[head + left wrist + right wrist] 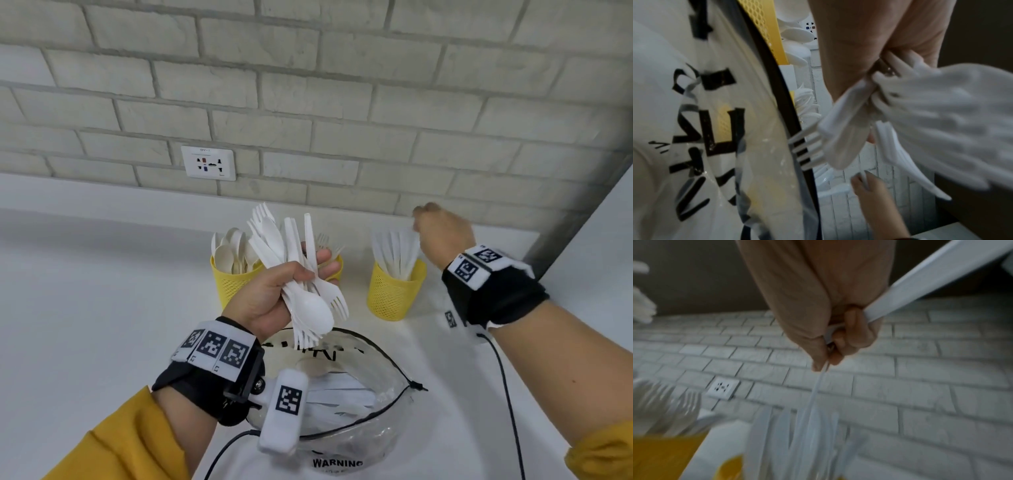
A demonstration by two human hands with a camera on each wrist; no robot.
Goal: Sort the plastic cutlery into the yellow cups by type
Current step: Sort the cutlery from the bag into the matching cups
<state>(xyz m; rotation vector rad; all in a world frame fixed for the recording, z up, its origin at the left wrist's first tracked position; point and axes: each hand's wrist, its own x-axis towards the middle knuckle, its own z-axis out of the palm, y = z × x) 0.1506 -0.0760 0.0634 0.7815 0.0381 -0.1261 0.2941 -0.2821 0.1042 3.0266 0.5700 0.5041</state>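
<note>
Plastic cutlery: a mixed bunch (301,274) of forks, spoons and knives, held above the bench (102,291) at centre
Bag: clear, black-trimmed (359,404), at 6 o'clock of the bunch, more cutlery inside
Yellow cups: spoon cup (231,281) at 10 o'clock of the bunch; fork cup (337,263) behind the left hand; knife cup (394,291) at 3 o'clock
Left hand: (274,291) fingers (323,257) clenched round the bunch
Right hand: (442,233) above the knife cup, fingers (840,344) pinching one knife (818,389), blade hanging down among the knives there
</note>
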